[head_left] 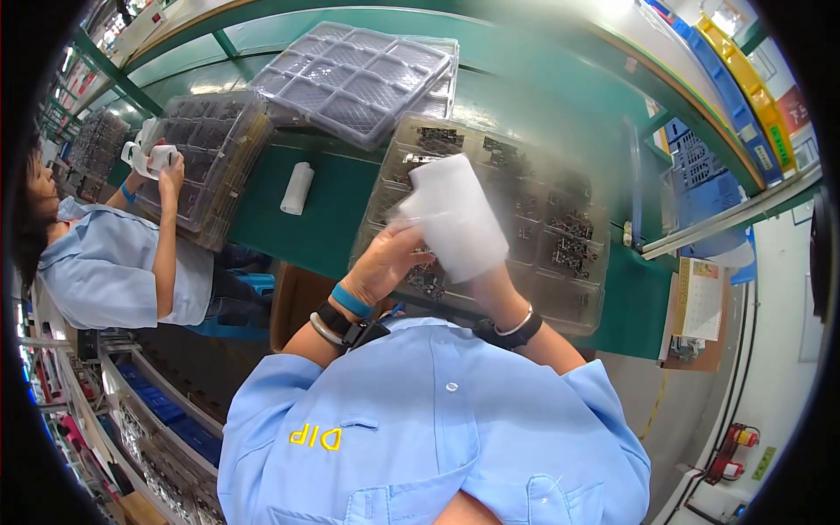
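A translucent white foam sheet (pixel 459 219), bent into a loose roll, is held up in front of my chest. My left hand (pixel 394 258) pinches its left edge with curled fingers. Behind the sheet's lower right part, my right hand (pixel 493 278) is mostly hidden; only the part near the wrist shows, and its fingers cannot be seen. Below both hands lies a clear plastic tray (pixel 547 302) with compartments holding small dark metallic parts. A rolled white foam sheet (pixel 297 188) rests on the green table to the left, apart from my hands.
Stacked clear compartment trays (pixel 359 74) stand at the back of the green table (pixel 267 214). A co-worker (pixel 122 262) at the left handles white sheeting beside another tray stack (pixel 206 162). Blue and yellow bins (pixel 744 83) sit on the upper right shelf; a cardboard box (pixel 293 306) is beside me.
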A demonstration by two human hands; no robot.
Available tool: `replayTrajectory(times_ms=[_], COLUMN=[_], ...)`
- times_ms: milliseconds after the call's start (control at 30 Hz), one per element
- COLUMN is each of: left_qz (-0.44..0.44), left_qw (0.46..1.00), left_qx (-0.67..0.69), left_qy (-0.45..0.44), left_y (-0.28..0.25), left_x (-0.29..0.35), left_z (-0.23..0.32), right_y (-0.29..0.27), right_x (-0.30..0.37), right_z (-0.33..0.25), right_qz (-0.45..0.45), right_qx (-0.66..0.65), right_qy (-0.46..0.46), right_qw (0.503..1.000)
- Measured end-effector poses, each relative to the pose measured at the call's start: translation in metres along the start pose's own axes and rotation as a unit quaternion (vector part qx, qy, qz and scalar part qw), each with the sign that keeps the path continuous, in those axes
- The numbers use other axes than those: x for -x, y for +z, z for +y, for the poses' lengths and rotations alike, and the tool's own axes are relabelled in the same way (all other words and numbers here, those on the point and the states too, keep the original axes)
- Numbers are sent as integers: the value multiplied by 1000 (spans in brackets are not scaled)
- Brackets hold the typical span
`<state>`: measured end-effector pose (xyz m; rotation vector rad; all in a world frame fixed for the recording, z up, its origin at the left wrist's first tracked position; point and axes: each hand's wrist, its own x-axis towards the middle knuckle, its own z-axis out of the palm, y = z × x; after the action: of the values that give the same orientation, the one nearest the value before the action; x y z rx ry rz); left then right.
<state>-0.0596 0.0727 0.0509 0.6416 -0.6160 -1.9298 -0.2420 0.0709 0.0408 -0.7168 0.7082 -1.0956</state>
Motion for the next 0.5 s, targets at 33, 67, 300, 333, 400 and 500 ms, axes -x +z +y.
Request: replayTrajectory(times_ms=[33,67,300,333,400,500], left_qz=[0,23,121,128,142,33], left_qw=[1000,1000,991,990,985,985], left_qx=[0,10,8,-18,-71,167], left_qy=[0,13,51,55,62,-2], left_y=[0,-2,-10,-10,-11,-10], left_x=[-1,-3,-11,-11,-11,-12], left_z=[-2,-6,-11,-12,-14,-9], right_y=[1,3,7,10,18,34], right_x=[-1,-3,-13,-14,-15,-13], right_z=[3,8,2,-1,-7,7], right_qz=[0,-4,49,45,36,-17], right_qx=[1,85,313,321,338,547], right_qy=[0,-18,-131,-123,-106,-289], right_qw=[1000,996,939,938,935,785])
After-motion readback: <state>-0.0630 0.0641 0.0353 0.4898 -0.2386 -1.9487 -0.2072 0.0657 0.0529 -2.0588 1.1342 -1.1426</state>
